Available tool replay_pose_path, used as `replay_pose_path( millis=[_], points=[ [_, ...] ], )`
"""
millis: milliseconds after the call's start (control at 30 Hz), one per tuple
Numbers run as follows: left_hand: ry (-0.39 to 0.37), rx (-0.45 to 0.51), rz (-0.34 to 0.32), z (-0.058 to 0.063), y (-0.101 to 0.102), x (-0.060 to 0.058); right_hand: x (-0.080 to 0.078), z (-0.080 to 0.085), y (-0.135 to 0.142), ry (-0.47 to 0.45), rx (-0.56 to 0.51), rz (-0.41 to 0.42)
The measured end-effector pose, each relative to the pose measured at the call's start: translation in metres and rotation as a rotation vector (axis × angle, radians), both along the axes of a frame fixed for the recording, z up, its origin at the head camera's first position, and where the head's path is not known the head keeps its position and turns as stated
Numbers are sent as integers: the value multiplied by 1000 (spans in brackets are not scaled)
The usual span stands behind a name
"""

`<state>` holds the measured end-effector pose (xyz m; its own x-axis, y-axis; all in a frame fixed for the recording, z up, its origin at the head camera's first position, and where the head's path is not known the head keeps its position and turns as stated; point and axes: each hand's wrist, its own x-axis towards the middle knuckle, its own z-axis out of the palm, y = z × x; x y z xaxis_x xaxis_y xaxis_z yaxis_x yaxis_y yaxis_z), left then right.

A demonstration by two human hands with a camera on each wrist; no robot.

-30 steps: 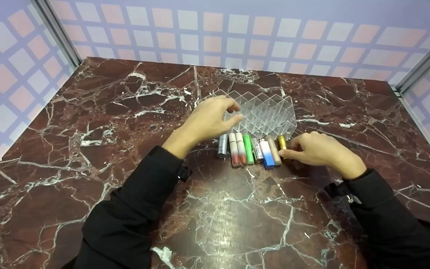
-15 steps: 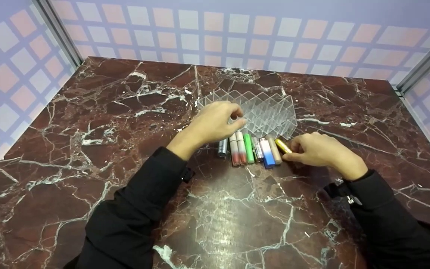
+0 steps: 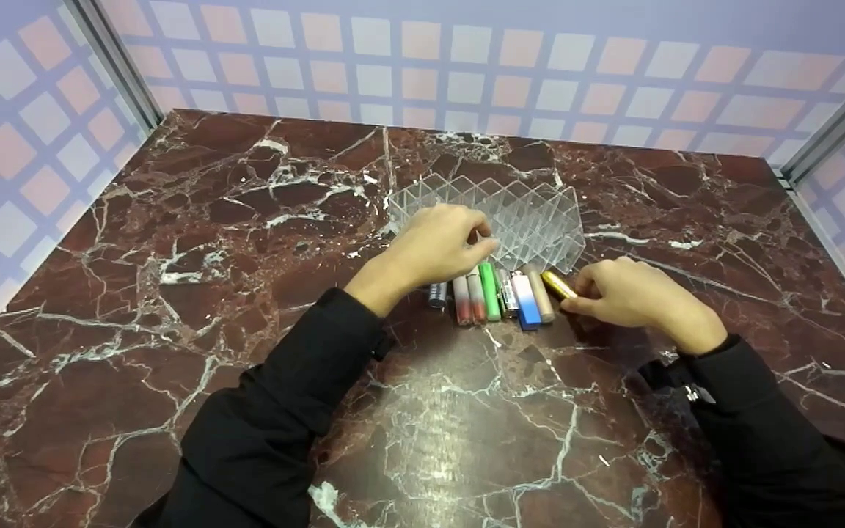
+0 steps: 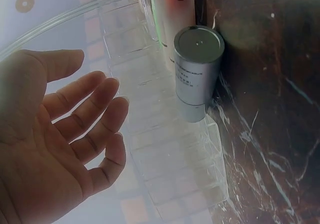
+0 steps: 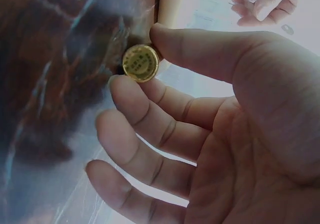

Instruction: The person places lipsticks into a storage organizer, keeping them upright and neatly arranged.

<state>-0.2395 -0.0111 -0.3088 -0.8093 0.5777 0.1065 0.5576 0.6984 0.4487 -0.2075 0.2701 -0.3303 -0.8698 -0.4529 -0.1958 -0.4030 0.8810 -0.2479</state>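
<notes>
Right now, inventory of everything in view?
Cosmetic tubes: 7, silver, white-red twice, green, patterned silver, white-blue, beige, row left to right
Gold tube: 1, gold, row's right end
Diamond-grid organizer: 1, clear, behind tubes
Marbled tabletop: 1, dark red, underneath
Panels: 3, lilac/pink/white, around tabletop
Posts: 2, grey, back corners
Wrist devices: 2, black, each wrist
Sleeves: 2, black, both sides
Left grip: 1, bare, near organizer
Right grip: 1, bare, pinching gold tube

Dark red marbled tabletop (image 3: 100, 374) beneath the fingers (image 5: 132, 99)
Beyond them a pink-and-white checked wall (image 3: 466, 66), metal posts (image 3: 833, 125) to either side
</notes>
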Motion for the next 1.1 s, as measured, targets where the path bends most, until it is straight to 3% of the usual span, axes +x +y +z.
replay_pose_path(
  millis=[433, 767, 900, 1100],
  points=[
    [5, 7, 4, 4, 5, 0, 5, 22, 3, 70, -47, -37],
    [-22, 34, -26, 12, 17, 1, 7, 28, 0, 102, -167, -51],
    [-57, 88, -24, 14, 20, 0, 8, 30, -2, 144, -224, -65],
    [-172, 214, 8, 16, 20, -2, 8, 37, -11, 231, -307, -100]
  ],
)
